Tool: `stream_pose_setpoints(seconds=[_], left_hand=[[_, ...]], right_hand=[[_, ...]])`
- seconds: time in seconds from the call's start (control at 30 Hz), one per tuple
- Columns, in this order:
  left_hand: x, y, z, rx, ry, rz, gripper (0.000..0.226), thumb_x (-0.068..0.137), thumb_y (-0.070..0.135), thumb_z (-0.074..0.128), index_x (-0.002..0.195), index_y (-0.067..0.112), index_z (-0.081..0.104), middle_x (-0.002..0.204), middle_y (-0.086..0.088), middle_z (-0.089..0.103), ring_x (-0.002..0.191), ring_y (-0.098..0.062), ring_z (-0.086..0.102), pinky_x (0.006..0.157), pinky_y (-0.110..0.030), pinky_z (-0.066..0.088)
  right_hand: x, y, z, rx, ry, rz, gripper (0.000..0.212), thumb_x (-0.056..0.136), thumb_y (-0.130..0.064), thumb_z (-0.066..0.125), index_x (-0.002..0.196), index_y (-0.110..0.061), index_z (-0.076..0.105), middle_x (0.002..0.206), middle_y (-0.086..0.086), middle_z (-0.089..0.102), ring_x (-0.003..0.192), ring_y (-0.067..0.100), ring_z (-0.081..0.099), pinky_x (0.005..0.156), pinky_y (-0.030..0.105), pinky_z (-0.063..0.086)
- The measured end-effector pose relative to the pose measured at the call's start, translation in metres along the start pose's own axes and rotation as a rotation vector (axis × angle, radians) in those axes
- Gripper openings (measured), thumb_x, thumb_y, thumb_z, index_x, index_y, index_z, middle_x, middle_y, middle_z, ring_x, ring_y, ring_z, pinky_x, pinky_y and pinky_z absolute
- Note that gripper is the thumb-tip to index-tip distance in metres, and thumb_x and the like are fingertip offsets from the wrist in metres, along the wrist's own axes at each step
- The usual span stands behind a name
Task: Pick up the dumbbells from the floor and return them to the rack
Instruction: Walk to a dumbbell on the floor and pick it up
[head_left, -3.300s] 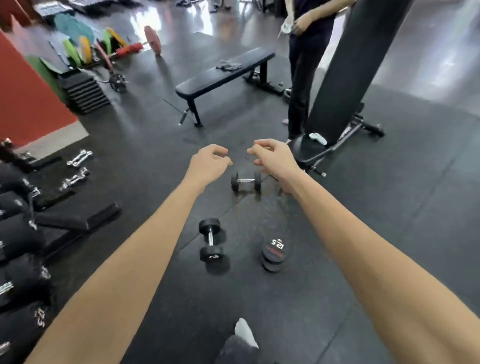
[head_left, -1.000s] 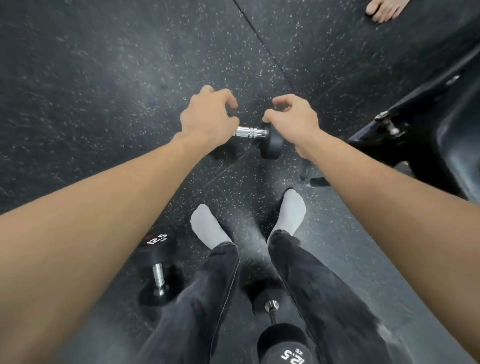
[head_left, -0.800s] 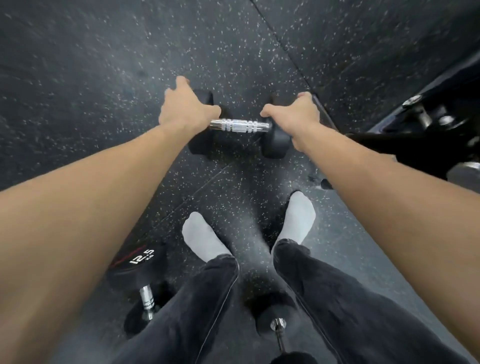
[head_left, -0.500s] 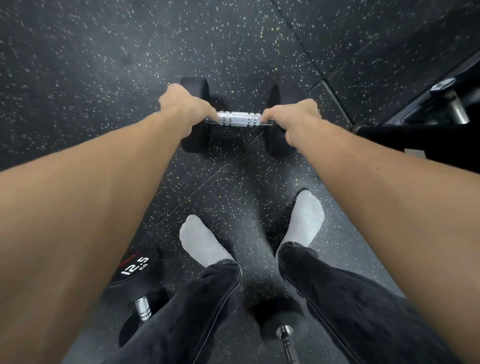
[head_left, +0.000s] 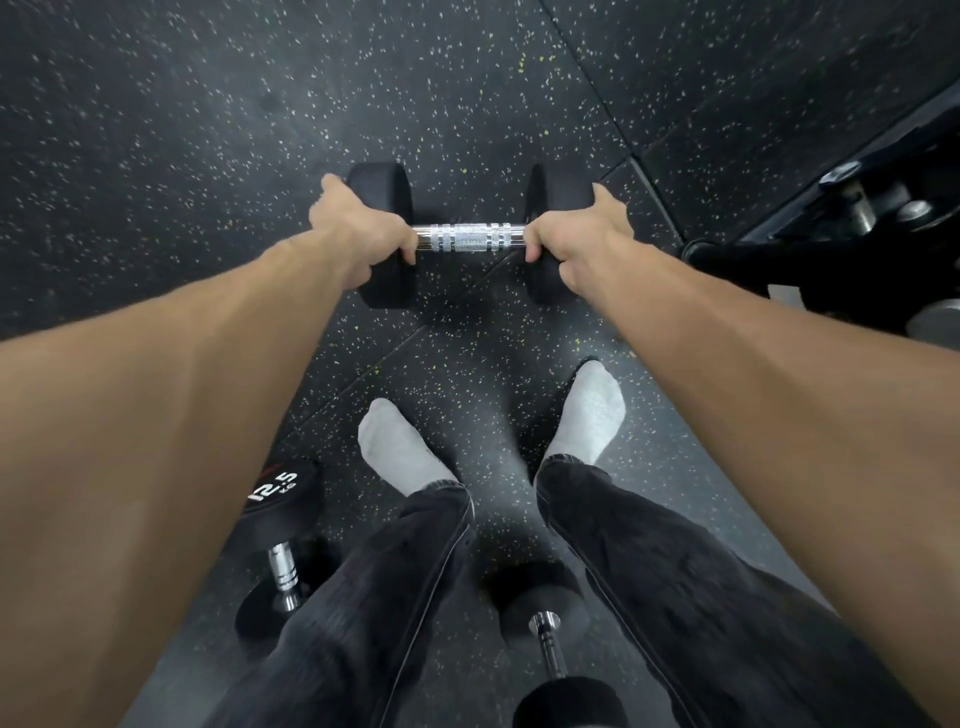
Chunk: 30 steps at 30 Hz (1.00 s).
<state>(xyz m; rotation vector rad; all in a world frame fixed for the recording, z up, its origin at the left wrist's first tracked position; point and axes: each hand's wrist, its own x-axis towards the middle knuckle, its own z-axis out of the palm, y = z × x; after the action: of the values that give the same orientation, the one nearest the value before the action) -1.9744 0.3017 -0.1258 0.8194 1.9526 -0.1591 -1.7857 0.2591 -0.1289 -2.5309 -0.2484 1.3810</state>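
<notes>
A black dumbbell (head_left: 470, 238) with a knurled chrome handle lies crosswise on the speckled rubber floor ahead of my feet. My left hand (head_left: 358, 236) wraps its left head and the left end of the handle. My right hand (head_left: 574, 239) grips the right head the same way. A second dumbbell marked 12.5 (head_left: 280, 540) lies on the floor by my left leg. A third dumbbell (head_left: 548, 644) lies between my legs, its near head cut off by the frame edge. The rack is out of view.
My feet in white socks (head_left: 592, 410) stand just behind the held dumbbell, dark trousers below. The black metal base of a gym machine (head_left: 841, 218) with bolts and a wheel sits at the right edge. The floor is dark rubber tiles.
I walked up to the far dumbbell and bent over it. Both hands reached down and closed on its two ends; over the last half second the grip stays the same.
</notes>
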Motion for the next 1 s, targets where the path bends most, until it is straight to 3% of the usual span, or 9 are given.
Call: stream_pose_setpoints(seconds=[0.2, 0.3, 0.43, 0.53, 0.63, 0.73, 0.83, 0.9, 1.0], left_hand=[[-0.061, -0.001, -0.050, -0.052, 0.035, 0.021, 0.087, 0.069, 0.009, 0.087, 0.141, 0.009, 0.039, 0.136, -0.009, 0.048, 0.110, -0.025, 0.046, 0.078, -0.032, 0.045], [-0.093, 0.001, -0.084, -0.067, 0.069, 0.040, 0.087, 0.067, 0.012, 0.087, 0.140, 0.007, 0.040, 0.132, -0.009, 0.048, 0.115, -0.026, 0.048, 0.077, -0.033, 0.045], [-0.138, 0.005, -0.140, -0.102, 0.114, 0.062, 0.094, 0.060, 0.015, 0.091, 0.139, 0.006, 0.041, 0.132, -0.009, 0.049, 0.117, -0.026, 0.051, 0.082, -0.036, 0.053], [-0.180, 0.004, -0.188, -0.119, 0.145, 0.074, 0.100, 0.055, 0.017, 0.092, 0.140, 0.005, 0.041, 0.133, -0.010, 0.051, 0.118, -0.028, 0.054, 0.089, -0.041, 0.057], [-0.239, 0.006, -0.245, -0.126, 0.168, 0.079, 0.094, 0.058, 0.020, 0.092, 0.137, 0.005, 0.044, 0.125, -0.009, 0.053, 0.109, -0.025, 0.054, 0.072, -0.035, 0.053], [-0.306, 0.002, -0.301, -0.121, 0.201, 0.080, 0.090, 0.057, 0.023, 0.092, 0.133, 0.005, 0.047, 0.122, -0.009, 0.056, 0.106, -0.027, 0.056, 0.056, -0.031, 0.043], [-0.370, -0.003, -0.348, -0.113, 0.245, 0.058, 0.092, 0.054, 0.025, 0.091, 0.132, 0.005, 0.048, 0.123, -0.012, 0.057, 0.111, -0.030, 0.057, 0.063, -0.036, 0.049], [-0.415, -0.013, -0.375, -0.111, 0.279, 0.054, 0.088, 0.056, 0.026, 0.091, 0.130, 0.004, 0.048, 0.119, -0.012, 0.056, 0.109, -0.031, 0.058, 0.058, -0.034, 0.046], [-0.477, -0.029, -0.413, -0.132, 0.371, 0.034, 0.071, 0.055, 0.026, 0.090, 0.113, 0.003, 0.057, 0.106, -0.009, 0.059, 0.096, -0.027, 0.060, 0.050, -0.030, 0.038]], right_hand=[[-0.073, -0.038, -0.037, -0.125, -0.076, -0.095, 0.100, 0.066, 0.005, 0.075, 0.156, -0.021, 0.042, 0.113, -0.002, 0.055, 0.104, 0.019, 0.053, 0.078, 0.027, 0.050], [-0.117, -0.060, -0.052, -0.173, -0.094, -0.167, 0.107, 0.066, 0.001, 0.077, 0.160, -0.021, 0.033, 0.122, 0.000, 0.058, 0.107, 0.021, 0.055, 0.079, 0.029, 0.052], [-0.181, -0.093, -0.070, -0.276, -0.085, -0.277, 0.094, 0.052, -0.009, 0.079, 0.142, -0.020, 0.055, 0.110, -0.002, 0.067, 0.102, 0.023, 0.067, 0.078, 0.032, 0.060], [-0.237, -0.122, -0.088, -0.406, -0.100, -0.370, 0.092, 0.060, -0.014, 0.084, 0.146, -0.015, 0.051, 0.111, -0.003, 0.060, 0.097, 0.022, 0.060, 0.074, 0.029, 0.053], [-0.303, -0.152, -0.110, -0.501, -0.126, -0.455, 0.078, 0.070, -0.015, 0.085, 0.141, -0.010, 0.054, 0.104, 0.000, 0.050, 0.093, 0.021, 0.052, 0.077, 0.031, 0.052], [-0.377, -0.173, -0.129, -0.545, -0.153, -0.498, 0.051, 0.067, -0.017, 0.087, 0.109, -0.015, 0.057, 0.098, 0.002, 0.054, 0.085, 0.022, 0.056, 0.075, 0.031, 0.055], [-0.442, -0.189, -0.148, -0.542, -0.175, -0.540, 0.040, 0.067, -0.017, 0.086, 0.076, -0.011, 0.047, 0.076, 0.000, 0.052, 0.061, 0.013, 0.050, 0.067, 0.028, 0.050], [-0.485, -0.193, -0.161, -0.587, -0.217, -0.581, 0.045, 0.069, -0.018, 0.086, 0.071, -0.012, 0.041, 0.071, -0.001, 0.047, 0.058, 0.011, 0.044, 0.066, 0.029, 0.048], [-0.544, -0.205, -0.172, -0.641, -0.263, -0.679, 0.041, 0.060, -0.022, 0.087, 0.074, -0.011, 0.050, 0.075, 0.001, 0.056, 0.061, 0.015, 0.052, 0.061, 0.028, 0.052]])
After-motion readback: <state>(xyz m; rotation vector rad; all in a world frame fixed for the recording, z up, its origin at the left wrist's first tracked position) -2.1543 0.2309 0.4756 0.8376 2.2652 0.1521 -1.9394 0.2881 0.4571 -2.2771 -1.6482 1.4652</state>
